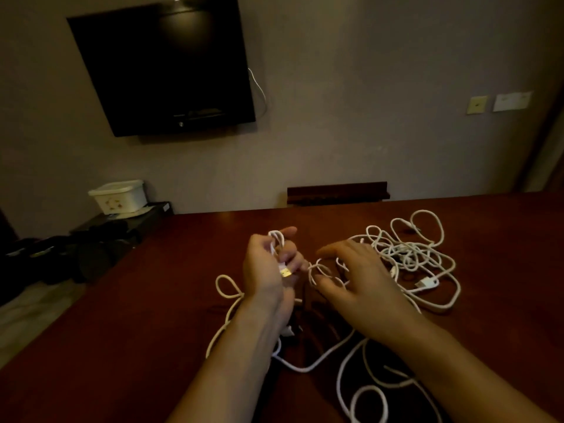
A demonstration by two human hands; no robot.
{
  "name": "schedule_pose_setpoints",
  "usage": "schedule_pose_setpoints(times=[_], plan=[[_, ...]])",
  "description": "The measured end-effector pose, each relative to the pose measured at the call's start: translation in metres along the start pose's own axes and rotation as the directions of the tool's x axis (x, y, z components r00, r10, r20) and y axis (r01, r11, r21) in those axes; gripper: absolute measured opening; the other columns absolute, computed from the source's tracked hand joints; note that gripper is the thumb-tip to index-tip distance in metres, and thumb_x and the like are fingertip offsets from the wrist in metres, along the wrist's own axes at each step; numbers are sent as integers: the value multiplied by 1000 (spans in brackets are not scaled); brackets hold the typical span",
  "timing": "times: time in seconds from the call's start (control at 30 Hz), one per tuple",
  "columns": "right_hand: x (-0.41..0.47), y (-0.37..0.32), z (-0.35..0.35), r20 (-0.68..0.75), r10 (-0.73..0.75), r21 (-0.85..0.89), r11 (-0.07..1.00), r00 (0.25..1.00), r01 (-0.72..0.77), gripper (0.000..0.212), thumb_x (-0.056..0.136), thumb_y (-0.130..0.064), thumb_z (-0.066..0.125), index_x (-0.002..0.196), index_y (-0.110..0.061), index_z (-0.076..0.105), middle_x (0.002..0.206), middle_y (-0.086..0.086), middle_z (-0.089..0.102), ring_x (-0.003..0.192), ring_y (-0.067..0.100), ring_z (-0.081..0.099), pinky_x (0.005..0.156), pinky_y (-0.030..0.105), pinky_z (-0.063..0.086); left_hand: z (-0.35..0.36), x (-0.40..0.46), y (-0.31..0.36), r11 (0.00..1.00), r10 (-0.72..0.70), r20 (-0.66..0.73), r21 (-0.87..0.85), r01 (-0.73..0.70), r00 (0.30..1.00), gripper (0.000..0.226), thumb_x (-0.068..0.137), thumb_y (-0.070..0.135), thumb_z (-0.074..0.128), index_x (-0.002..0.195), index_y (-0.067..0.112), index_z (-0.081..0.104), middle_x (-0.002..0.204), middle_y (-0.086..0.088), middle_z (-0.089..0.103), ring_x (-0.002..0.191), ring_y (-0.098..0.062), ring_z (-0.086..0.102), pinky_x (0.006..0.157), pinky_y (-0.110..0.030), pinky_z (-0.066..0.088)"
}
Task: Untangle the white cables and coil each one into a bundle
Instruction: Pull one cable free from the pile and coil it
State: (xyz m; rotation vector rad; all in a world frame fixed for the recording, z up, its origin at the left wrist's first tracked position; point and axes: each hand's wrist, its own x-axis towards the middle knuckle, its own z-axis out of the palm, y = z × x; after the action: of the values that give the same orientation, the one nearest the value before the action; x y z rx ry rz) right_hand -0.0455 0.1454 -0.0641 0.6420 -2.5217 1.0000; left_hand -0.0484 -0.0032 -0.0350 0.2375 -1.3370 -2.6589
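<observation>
Left hand (268, 270) clamped around thin white cable's (276, 239) gold-tipped plug end, anchoring coil; right hand (357, 279) fingers spread, loosening white tangled heap (409, 254).

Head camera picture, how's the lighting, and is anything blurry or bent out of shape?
Head view: dim and warm, corners darkened; a faint glare patch on the dark red wooden table near its far edge; the right hand is motion-blurred at the fingertips; the left hand, gripping loops of white cable, is sharper; the black wall-mounted TV looks skewed by the wide lens.
</observation>
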Motion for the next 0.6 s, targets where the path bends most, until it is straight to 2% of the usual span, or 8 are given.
schedule_pose_setpoints(times=[0.07, 0.13, 0.2, 0.27, 0.33, 0.43, 0.53, 0.6], plan=[[-1, 5, 0, 113, -2, -190, 982, 994, 24, 32, 98, -52, 56, 124, -36, 66, 130, -21, 55, 129, 5, 37, 108, 33, 38, 0, -1, 5, 997, -3, 26, -77, 5, 1000, 35, 106, 36, 44, 83, 13, 57, 57, 4, 24, 47, -11, 22, 50, -28, 28], [-1, 7, 1, 168, -13, -283, 957, 986, 61, 30, 99, -54, 52, 113, -35, 71, 128, -21, 58, 127, 7, 37, 109, 34, 37, -3, 1, 9, 997, 11, 46, -78, -7, 999, 38, 104, 40, 56, 73, 19, 50, 56, 6, 22, 45, -10, 21, 46, -24, 28], [0, 8, 1, 145, -26, -277, 959, 989, 66, 29, 100, -54, 48, 101, -36, 71, 114, -21, 60, 113, 6, 44, 100, 35, 42, -5, 5, 9, 999, 46, 44, -25, -45, 998, 41, 107, 38, 54, 71, 20, 46, 56, 5, 26, 46, -10, 27, 50, -25, 34], [1, 6, 0, 52, -2, -101, 995, 999, 7, 28, 102, -49, 49, 86, -34, 65, 90, -14, 61, 89, 8, 54, 82, 36, 50, -5, 6, 5, 977, 124, 30, 171, -127, 992, 46, 110, 40, 49, 68, 20, 52, 58, 1, 42, 56, -15, 42, 65, -32, 43], [3, 4, 0, -24, 49, 164, 985, 999, -44, 28, 104, -42, 54, 80, -31, 64, 74, -7, 63, 70, 9, 59, 66, 32, 50, -3, 3, -1, 872, 211, 44, 444, -208, 976, 49, 109, 44, 48, 70, 19, 64, 67, -2, 60, 70, -17, 57, 73, -34, 47], [4, -2, -4, -125, 90, 411, 911, 988, -31, 33, 105, -39, 54, 78, -25, 68, 65, -4, 63, 58, 10, 57, 54, 28, 45, -1, -2, -9, 748, 280, 149, 585, -313, 948, 45, 111, 41, 45, 78, 17, 64, 69, 2, 66, 65, -10, 62, 61, -28, 51], [2, -1, -7, -196, 68, 400, 916, 978, 17, 40, 106, -42, 49, 75, -21, 64, 65, 2, 61, 56, 16, 57, 53, 37, 46, -5, -1, -14, 558, 399, 284, 679, -477, 872, 33, 113, 38, 42, 92, 27, 65, 77, 3, 66, 71, -10, 65, 63, -32, 55], [2, 3, -5, -215, 42, 319, 947, 976, 30, 38, 105, -44, 49, 73, -28, 62, 67, 0, 61, 56, 14, 55, 53, 35, 45, -7, -3, -17, 441, 387, 398, 712, -546, 832, 30, 113, 39, 40, 99, 31, 66, 83, 3, 68, 77, -13, 68, 65, -39, 59]])
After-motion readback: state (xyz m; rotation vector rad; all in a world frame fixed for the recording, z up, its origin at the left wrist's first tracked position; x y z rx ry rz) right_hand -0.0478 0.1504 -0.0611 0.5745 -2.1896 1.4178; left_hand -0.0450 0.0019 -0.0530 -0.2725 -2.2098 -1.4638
